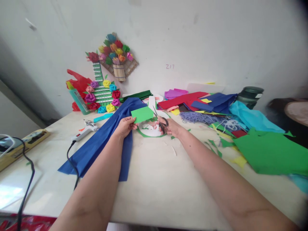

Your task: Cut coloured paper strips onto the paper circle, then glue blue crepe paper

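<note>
Paper (142, 115), flat, green, straight-edged, and slim-bladed scissors (161, 124) in bare hands (127, 126)

On the bench (156, 199), a disc (157, 134) is lying under scraps (153, 124). Above the disc, a card (142, 114) is being held left of scissors (166, 120). Left of the disc, a sheet (96, 146) is stretching out, a glue gun (87, 129) resting farther left. Right of the disc, yarn (199, 118) is lying, a canister (250, 96) standing farther right and behind.
</note>
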`<state>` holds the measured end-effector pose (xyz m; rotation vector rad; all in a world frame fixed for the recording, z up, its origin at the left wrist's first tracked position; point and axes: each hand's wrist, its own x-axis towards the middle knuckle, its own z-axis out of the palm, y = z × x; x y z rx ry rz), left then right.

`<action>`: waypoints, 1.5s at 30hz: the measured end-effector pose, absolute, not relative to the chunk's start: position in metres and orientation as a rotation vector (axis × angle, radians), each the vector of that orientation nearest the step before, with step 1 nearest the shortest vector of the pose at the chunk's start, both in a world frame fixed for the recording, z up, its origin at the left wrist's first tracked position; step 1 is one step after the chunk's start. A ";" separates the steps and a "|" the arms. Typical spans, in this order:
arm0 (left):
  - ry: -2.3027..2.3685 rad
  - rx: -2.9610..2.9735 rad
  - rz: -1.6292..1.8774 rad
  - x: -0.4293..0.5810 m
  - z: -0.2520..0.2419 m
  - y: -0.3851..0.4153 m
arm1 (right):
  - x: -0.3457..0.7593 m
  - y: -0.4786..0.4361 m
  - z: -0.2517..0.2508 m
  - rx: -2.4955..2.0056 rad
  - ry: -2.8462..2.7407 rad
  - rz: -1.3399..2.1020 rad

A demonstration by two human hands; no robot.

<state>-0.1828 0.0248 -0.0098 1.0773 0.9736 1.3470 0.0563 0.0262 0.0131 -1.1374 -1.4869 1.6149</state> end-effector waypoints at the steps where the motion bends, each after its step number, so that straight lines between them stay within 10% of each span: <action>1: 0.979 1.075 1.361 -0.181 -0.009 0.025 | 0.056 0.026 0.013 -1.129 -1.500 1.619; 45: 0.994 1.033 1.262 -0.176 -0.009 0.025 | 0.040 0.035 -0.003 -1.137 -1.457 1.455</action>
